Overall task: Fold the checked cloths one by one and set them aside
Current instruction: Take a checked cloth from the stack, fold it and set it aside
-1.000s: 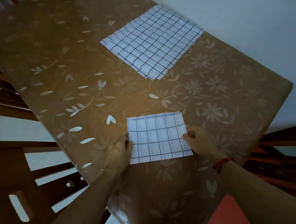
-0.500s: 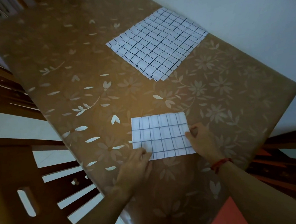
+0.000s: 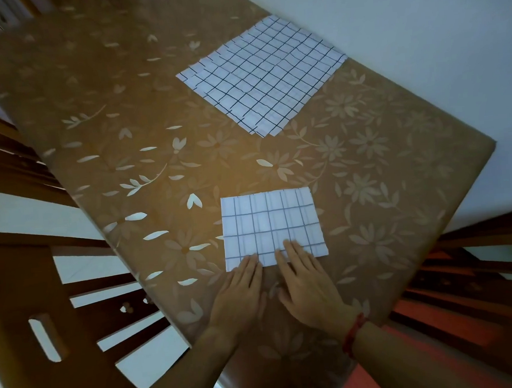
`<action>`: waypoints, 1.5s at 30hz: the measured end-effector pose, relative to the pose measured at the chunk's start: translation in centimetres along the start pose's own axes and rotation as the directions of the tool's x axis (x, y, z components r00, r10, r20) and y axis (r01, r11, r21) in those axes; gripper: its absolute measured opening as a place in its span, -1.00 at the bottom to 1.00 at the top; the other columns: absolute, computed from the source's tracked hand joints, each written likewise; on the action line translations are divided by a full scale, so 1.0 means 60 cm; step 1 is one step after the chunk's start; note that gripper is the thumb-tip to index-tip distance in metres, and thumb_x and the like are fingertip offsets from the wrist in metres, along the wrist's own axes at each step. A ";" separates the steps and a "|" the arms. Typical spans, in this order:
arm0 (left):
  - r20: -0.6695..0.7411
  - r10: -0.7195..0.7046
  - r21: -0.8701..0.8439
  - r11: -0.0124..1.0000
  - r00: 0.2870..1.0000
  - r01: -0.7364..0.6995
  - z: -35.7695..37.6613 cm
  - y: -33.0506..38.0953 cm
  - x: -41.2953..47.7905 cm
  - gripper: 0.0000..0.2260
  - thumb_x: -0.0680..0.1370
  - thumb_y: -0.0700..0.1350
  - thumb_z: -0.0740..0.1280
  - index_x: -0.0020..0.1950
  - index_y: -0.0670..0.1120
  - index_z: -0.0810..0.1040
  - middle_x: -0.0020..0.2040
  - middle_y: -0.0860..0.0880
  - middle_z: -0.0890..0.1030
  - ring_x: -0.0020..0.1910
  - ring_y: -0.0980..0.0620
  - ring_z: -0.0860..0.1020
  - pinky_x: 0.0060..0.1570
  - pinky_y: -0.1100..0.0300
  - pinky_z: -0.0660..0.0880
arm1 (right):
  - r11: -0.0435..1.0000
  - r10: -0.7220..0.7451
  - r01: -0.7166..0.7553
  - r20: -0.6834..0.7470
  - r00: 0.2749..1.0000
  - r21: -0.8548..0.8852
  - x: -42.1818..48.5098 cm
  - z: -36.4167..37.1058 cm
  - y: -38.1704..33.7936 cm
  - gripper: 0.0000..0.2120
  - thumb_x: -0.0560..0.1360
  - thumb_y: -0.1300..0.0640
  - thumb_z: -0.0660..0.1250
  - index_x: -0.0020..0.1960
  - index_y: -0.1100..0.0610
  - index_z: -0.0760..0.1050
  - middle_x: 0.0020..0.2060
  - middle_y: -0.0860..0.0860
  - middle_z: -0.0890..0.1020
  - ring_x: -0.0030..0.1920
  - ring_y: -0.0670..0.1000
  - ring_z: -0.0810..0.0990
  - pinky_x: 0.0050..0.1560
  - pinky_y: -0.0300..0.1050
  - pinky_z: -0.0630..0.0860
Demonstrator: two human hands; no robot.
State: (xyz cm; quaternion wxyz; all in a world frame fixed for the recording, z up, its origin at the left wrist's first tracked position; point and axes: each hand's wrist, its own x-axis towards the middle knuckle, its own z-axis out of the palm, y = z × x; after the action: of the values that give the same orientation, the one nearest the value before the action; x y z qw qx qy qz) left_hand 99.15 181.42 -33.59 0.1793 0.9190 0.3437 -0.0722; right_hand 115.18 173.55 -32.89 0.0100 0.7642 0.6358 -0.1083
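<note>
left hand [image 3: 240, 295] and right hand [image 3: 307, 290] move from the sides of the folded cloth [image 3: 269, 223] to its near edge, fingers flat, side by side, gripping nothing; setting it aside looks near.

A table [image 3: 140, 117] covered in a brown cloth with a pale flower and leaf pattern carries everything. A small folded checked cloth [image 3: 270, 223] lies flat near its near edge. Well apart, towards the far side by the wall, sits a flat pile of larger checked cloths [image 3: 264, 75]. The left hand [image 3: 240, 295] and right hand [image 3: 308, 287] rest flat on the table, fingertips on the folded cloth's near edge.
</note>
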 end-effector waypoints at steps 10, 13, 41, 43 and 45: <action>-0.017 -0.052 0.049 0.997 0.999 0.052 0.005 -0.018 -0.022 -0.47 0.54 0.07 0.06 0.35 -0.24 0.47 0.38 -0.19 0.45 0.36 -0.12 0.42 0.22 -0.10 0.47 | 1.000 0.018 -0.015 0.101 0.995 -0.023 0.002 0.007 0.002 -0.37 0.52 -0.18 0.13 0.47 0.16 0.28 0.47 0.20 0.29 0.47 0.19 0.26 0.38 0.19 0.30; -0.005 -0.061 0.042 0.997 0.998 0.061 0.004 -0.026 -0.029 -0.47 0.53 0.04 0.06 0.35 -0.24 0.46 0.38 -0.19 0.44 0.36 -0.13 0.43 0.20 -0.12 0.48 | 0.999 0.049 -0.048 0.092 0.995 -0.021 0.007 0.001 -0.012 -0.37 0.50 -0.15 0.12 0.45 0.19 0.31 0.46 0.21 0.30 0.47 0.20 0.26 0.39 0.19 0.28; -0.036 -0.100 -0.009 0.995 0.994 0.100 0.019 -0.028 -0.032 -0.49 0.54 0.03 0.06 0.40 -0.19 0.42 0.42 -0.16 0.41 0.38 -0.13 0.40 0.28 -0.09 0.37 | 0.982 0.168 -0.182 0.219 0.961 0.046 -0.050 -0.007 0.067 -0.27 0.54 -0.19 -0.13 0.56 0.19 -0.22 0.55 0.08 -0.18 0.53 0.00 -0.26 0.48 -0.02 -0.27; -0.025 -0.096 -0.009 0.995 0.995 0.096 0.019 -0.028 -0.032 -0.49 0.54 0.03 0.06 0.39 -0.19 0.43 0.41 -0.17 0.41 0.37 -0.14 0.41 0.26 -0.10 0.39 | 0.981 0.169 -0.185 0.208 0.963 0.059 -0.050 -0.008 0.065 -0.30 0.58 -0.16 -0.09 0.56 0.20 -0.21 0.55 0.09 -0.17 0.54 0.01 -0.24 0.47 -0.02 -0.26; -0.020 -0.087 0.000 0.996 0.996 0.087 0.018 -0.030 -0.033 -0.49 0.54 0.03 0.06 0.39 -0.19 0.43 0.41 -0.16 0.42 0.37 -0.14 0.41 0.26 -0.09 0.39 | 0.977 0.175 -0.195 0.193 0.965 0.090 -0.048 -0.008 0.061 -0.32 0.61 -0.12 -0.03 0.56 0.20 -0.18 0.56 0.10 -0.14 0.55 0.02 -0.22 0.48 -0.02 -0.25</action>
State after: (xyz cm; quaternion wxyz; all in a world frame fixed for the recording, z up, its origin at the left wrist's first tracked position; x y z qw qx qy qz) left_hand 96.46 181.10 -34.57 0.1721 0.9038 0.3852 -0.0712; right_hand 118.37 170.12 -32.34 0.0374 0.8064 0.5510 -0.2114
